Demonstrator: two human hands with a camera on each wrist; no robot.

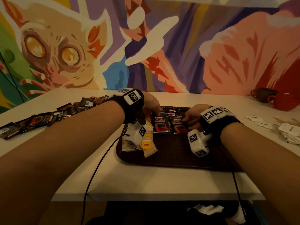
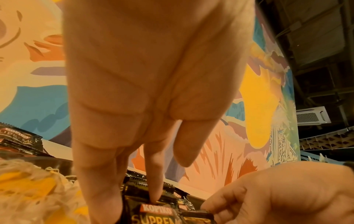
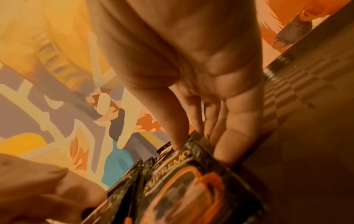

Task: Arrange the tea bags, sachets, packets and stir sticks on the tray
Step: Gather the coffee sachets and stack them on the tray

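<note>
glossy foil packets [image 1: 160, 125], smooth matt tray [image 1: 170, 153]

Head cam looks down over both forearms at the tray [image 1: 170, 161], mural wall behind. Each wrist cam sits low, right behind its fingers, aimed forward. All three catch the coffee packets [image 1: 161, 125] and mural.
</note>
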